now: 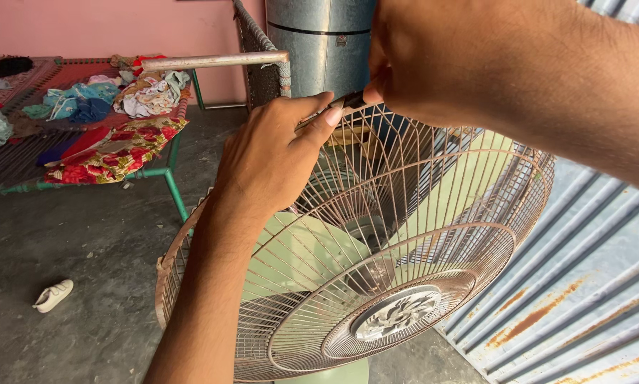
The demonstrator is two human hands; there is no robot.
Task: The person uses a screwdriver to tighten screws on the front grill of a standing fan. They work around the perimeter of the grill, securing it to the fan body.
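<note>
A large fan with a round wire guard (405, 235) and pale green blades (302, 252) fills the middle of the view, tilted toward me. My left hand (273, 153) grips the guard's top rim, thumb pressed near a small dark clip or tool (349, 102). My right hand (433, 60) comes in from the upper right and pinches that same dark piece at the rim. What the dark piece is cannot be made out.
A green-framed cot (167, 174) with piled clothes (149, 92) and a floral cloth stands at the left. A metal drum (319, 43) is behind the fan, a corrugated metal sheet (589, 284) at right, a small white shoe (53, 295) on the concrete floor.
</note>
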